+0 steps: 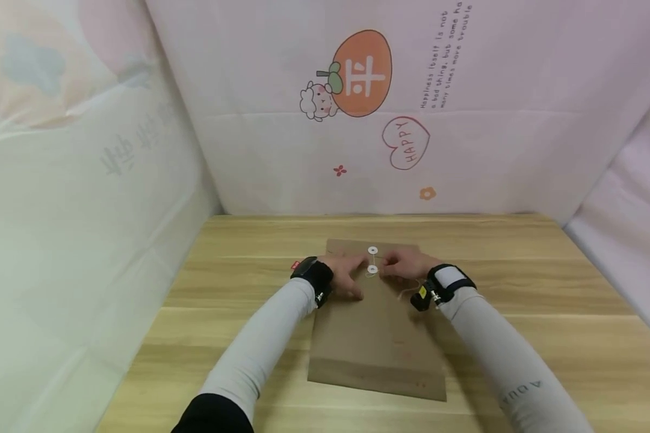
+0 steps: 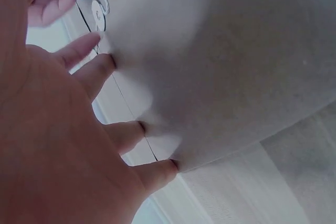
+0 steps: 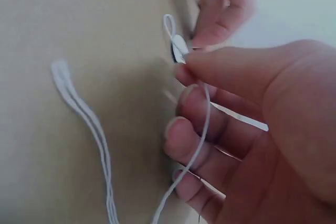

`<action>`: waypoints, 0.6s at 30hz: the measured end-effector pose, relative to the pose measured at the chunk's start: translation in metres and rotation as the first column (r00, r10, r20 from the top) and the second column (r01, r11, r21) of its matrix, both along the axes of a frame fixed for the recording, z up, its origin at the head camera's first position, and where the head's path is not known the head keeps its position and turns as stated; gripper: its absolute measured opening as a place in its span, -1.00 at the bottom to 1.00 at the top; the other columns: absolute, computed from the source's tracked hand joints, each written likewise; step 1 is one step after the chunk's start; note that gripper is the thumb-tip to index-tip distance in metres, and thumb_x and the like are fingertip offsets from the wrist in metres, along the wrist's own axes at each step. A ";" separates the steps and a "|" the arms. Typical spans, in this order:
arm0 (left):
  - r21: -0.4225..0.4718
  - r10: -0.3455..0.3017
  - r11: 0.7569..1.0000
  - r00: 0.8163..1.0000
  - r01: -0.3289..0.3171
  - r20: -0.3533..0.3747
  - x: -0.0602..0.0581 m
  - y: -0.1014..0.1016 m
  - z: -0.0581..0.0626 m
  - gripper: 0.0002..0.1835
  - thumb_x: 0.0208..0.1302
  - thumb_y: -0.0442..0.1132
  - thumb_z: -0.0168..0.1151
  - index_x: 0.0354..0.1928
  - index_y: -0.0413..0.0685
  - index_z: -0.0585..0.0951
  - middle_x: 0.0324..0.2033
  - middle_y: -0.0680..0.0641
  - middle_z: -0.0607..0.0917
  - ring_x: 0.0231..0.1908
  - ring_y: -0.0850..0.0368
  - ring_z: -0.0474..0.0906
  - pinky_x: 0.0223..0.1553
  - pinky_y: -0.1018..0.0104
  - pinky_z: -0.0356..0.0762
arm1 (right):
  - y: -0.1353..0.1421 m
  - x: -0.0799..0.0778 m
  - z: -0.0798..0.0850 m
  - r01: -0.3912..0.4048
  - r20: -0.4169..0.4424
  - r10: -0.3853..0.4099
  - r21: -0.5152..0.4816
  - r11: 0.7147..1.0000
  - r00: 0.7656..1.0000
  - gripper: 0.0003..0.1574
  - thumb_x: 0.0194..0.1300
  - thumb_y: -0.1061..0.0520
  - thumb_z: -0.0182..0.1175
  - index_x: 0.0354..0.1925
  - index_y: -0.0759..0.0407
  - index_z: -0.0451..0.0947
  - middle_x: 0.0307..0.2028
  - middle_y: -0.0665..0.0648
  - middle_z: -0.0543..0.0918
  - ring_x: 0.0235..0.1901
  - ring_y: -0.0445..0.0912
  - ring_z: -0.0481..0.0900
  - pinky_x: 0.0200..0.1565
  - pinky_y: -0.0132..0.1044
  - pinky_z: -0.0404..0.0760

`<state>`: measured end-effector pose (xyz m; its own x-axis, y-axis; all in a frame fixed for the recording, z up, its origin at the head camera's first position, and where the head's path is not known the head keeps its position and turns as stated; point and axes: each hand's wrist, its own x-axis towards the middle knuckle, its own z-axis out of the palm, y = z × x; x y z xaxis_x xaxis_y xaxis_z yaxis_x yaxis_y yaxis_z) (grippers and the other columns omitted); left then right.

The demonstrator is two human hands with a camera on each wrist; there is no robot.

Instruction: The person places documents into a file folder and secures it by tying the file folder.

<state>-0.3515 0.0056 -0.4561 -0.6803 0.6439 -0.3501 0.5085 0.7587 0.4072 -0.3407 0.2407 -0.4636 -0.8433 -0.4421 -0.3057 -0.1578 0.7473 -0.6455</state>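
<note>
A brown kraft paper document envelope [image 1: 368, 337] lies flat, its flap end away from me. Two white button discs sit on it, a far disc [image 1: 372, 250] and a near disc [image 1: 372, 269], with thin string running between them. With fingers spread, my left hand [image 1: 345, 273] rests its fingertips on the envelope left of the discs. To their right, my right hand [image 1: 408, 264] pinches the white string [image 3: 206, 119] between thumb and index finger, close to a disc [image 3: 180, 46]. A small string loop stands by that disc, and the doubled loose end [image 3: 92, 121] hangs over the paper.
The envelope lies on a wood-grain table [image 1: 238, 337]. Behind the table rises a printed white cloth [image 1: 276, 162], with more cloth along the left and right sides. Wrist-worn cameras sit on both arms.
</note>
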 end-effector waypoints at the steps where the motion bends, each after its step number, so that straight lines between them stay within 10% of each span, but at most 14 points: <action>1: 0.003 0.004 1.000 1.000 -0.004 -0.002 0.001 -0.001 0.001 -0.20 0.11 0.14 0.52 0.36 0.34 0.36 0.41 0.05 0.42 0.52 -0.21 0.06 0.38 -0.16 0.23 | -0.002 -0.003 -0.002 0.000 -0.019 0.001 0.014 1.000 1.000 -0.80 0.48 0.12 0.21 -0.23 0.24 0.64 -0.47 0.07 0.58 -0.51 -0.10 0.53 -0.44 -0.29 0.46; 11: 0.043 -0.032 0.999 0.999 0.031 0.015 -0.007 0.000 -0.003 -0.42 0.13 0.11 0.50 0.11 0.29 0.40 0.33 -0.02 0.45 0.47 -0.28 0.10 0.29 -0.12 0.33 | -0.022 -0.036 -0.016 0.048 -0.088 -0.051 -0.035 0.998 0.995 -0.76 0.51 0.16 0.12 -0.28 0.21 0.66 -0.45 0.08 0.59 -0.57 -0.11 0.48 -0.47 -0.27 0.48; 18: 0.027 -0.060 0.998 0.998 0.059 0.010 0.004 -0.007 0.012 -0.29 0.27 0.04 0.42 0.40 0.24 0.33 0.50 0.00 0.34 0.55 -0.34 -0.06 0.42 -0.20 0.17 | -0.028 -0.042 -0.021 0.161 -0.104 -0.164 -0.039 0.986 0.981 -0.74 0.54 0.18 0.06 -0.23 0.31 0.61 -0.43 0.13 0.64 -0.53 -0.08 0.54 -0.42 -0.26 0.56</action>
